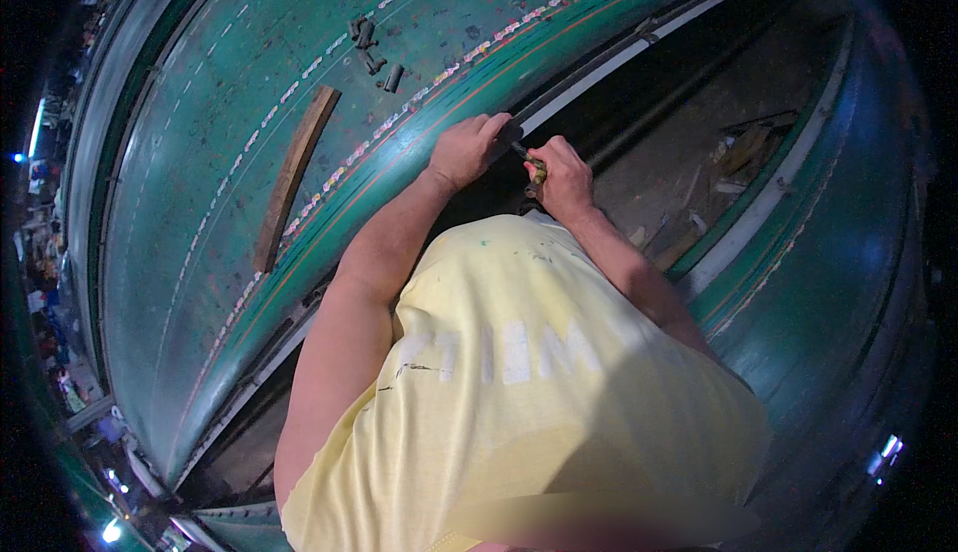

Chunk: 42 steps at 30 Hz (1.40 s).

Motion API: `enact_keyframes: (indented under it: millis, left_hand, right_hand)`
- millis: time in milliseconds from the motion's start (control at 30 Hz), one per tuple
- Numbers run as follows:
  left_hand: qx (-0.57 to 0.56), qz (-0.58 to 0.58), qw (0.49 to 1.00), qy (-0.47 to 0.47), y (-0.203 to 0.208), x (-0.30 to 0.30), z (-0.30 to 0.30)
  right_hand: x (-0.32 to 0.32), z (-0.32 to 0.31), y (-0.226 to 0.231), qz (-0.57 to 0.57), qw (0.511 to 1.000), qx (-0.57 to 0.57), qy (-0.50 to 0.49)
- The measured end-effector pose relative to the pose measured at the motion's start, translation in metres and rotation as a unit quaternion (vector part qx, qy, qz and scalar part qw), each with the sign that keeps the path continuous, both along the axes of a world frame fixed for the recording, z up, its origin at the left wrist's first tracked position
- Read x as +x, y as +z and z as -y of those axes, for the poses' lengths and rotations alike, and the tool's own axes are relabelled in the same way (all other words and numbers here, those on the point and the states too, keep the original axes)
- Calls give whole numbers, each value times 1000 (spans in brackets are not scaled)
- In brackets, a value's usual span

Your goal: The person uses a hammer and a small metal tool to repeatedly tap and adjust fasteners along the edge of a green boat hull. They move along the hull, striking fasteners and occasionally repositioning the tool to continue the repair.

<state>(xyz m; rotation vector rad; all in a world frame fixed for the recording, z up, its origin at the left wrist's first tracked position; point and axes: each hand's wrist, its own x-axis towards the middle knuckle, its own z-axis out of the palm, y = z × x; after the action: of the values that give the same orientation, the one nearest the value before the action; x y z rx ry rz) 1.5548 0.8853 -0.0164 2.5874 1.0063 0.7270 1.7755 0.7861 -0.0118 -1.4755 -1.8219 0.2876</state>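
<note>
My left hand rests at the near edge of a long green table, its fingers closed over a small dark fitting on the metal side rail. In my right hand is a slim tool with a yellow-green handle, gripped in curled fingers. Its thin dark shaft points at the fitting, close by my left fingertips. The exact kind of tool is too small to make out, and my left fingers hide part of the fitting.
On the green tabletop lie a brown wooden bar and several short dark cylinders. A second green table runs along the right side. Between the two, scraps of wood lie on the floor in the dark gap.
</note>
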Motion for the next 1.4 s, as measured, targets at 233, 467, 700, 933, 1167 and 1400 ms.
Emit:
enact_keyframes:
  millis: [233,467,700,933,1167,1400]
  left_hand:
    - [-16,-13,1000,-1,-6,3,-7]
    - [-29,-17,999,-12,-10,3,-9]
    - [-34,-15,999,-19,-10,2,-10]
    - [-11,4,1000,-13,-6,5,-9]
    - [-56,-20,998,-6,-6,5,-8]
    - [-44,-38,998,5,-5,3,-4]
  right_hand:
    - [-3,-7,-15,92,995,18,17]
    - [-13,-1,-40,23,998,-65,-16]
    - [-16,1,-38,-147,970,-195,10]
    - [13,-6,-9,54,950,-290,-104]
    - [32,-2,-49,-241,951,-190,-26]
    - [-4,-2,-12,-55,997,51,-10]
